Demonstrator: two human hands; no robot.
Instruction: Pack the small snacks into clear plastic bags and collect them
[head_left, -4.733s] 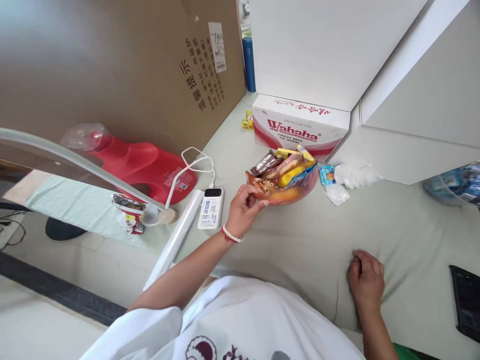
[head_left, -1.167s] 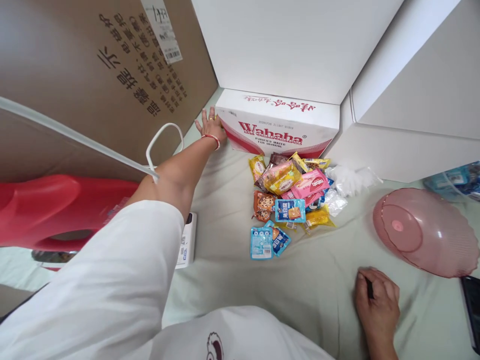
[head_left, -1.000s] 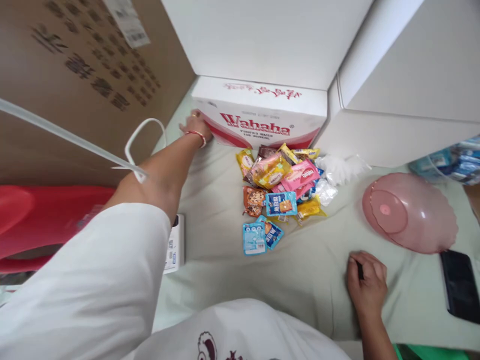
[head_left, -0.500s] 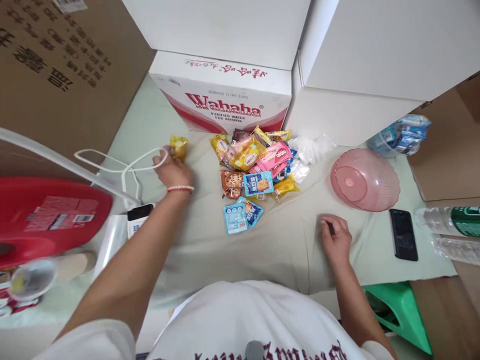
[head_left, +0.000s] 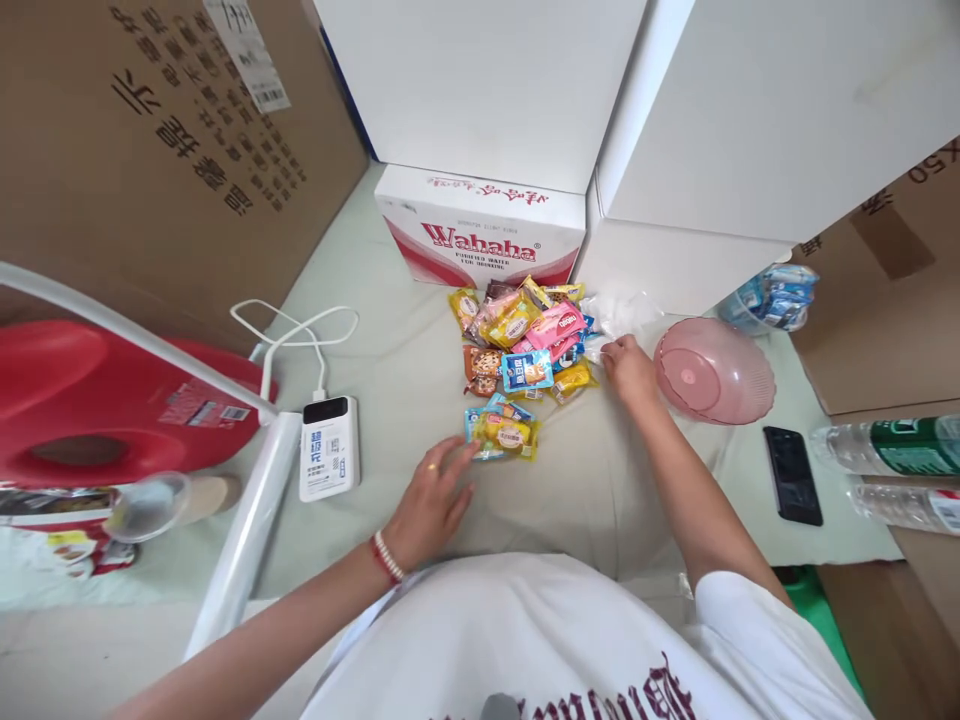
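My left hand rests on the cloth with its fingers apart, the fingertips beside a yellow snack packet. That packet lies on top of blue snack packets. At the right of the snack pile, my right hand has its fingers closed on the edge of a crumpled clear plastic bag. The pile between the hands holds a pink wafer packet, a blue packet, a brown cookie packet and several yellow ones.
A pink translucent bowl stands right of my right hand, with a tub of blue packets behind it. A black phone and bottles lie farther right. At left are a white power bank and cable. Behind stands a Wahaha carton.
My left hand has come back from the far left, and the yellow packet now lies on the front blue packets. My right hand has moved forward to the clear plastic bag.
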